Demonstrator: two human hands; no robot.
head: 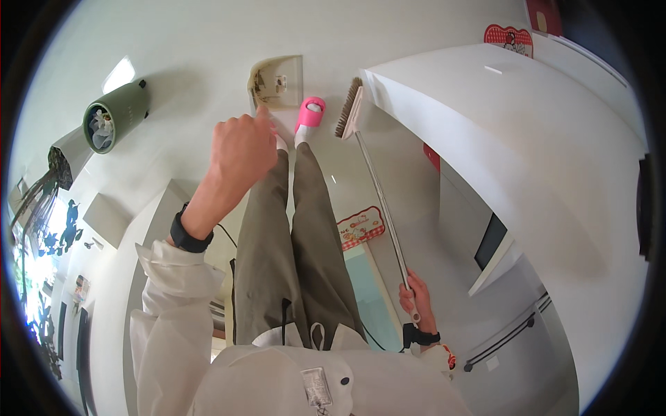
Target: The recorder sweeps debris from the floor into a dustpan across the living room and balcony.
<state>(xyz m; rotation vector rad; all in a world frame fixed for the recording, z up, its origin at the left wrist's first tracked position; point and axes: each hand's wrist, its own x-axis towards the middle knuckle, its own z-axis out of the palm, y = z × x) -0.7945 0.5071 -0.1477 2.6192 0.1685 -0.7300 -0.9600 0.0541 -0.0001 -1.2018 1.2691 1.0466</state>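
Observation:
My left hand [242, 145] is curled, back upward, over the near left edge of a beige dustpan [291, 83]; whether a handle lies inside the fist is hidden. Some debris shows inside the dustpan, which rests on the floor in front of my feet. At lower right, my right hand [419, 301] is wrapped around the end of a broom's metal handle [382, 200]. The broom head [350, 109], with brown bristles, is to the right of my pink slipper [311, 112], beside the white counter's corner.
A green bin [122, 114] containing waste stands at left, next to a potted plant [60, 166]. The white counter [499, 130] curves along the right. A red and white patterned mat [361, 228] lies right of my legs. Pale cabinets stand at lower left.

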